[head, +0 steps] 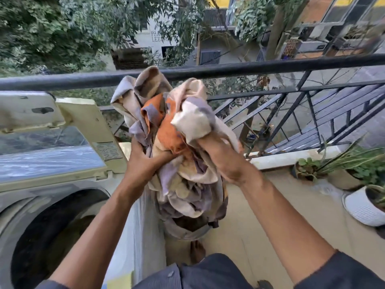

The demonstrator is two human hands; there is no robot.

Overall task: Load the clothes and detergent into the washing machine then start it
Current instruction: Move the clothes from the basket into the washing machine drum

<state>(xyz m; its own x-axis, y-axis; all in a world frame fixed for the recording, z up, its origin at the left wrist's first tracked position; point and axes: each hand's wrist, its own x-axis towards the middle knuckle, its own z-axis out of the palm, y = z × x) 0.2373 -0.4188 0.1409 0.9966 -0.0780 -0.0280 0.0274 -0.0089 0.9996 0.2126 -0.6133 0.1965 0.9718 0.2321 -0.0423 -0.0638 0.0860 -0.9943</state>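
Note:
A bunched cloth in cream, lilac and orange hangs in front of me at chest height. My left hand grips its left side from below. My right hand holds its right side, fingers buried in the folds. To the left stands a top-loading washing machine with its round drum opening dark and exposed. Its lid is raised and leans back against the railing. The lower end of the cloth trails down beside the machine's right wall. No detergent is in view.
A black metal balcony railing runs across just behind the cloth. Potted plants stand on the floor at the right. My bare foot rests on the tan floor below the cloth. Trees and buildings lie beyond.

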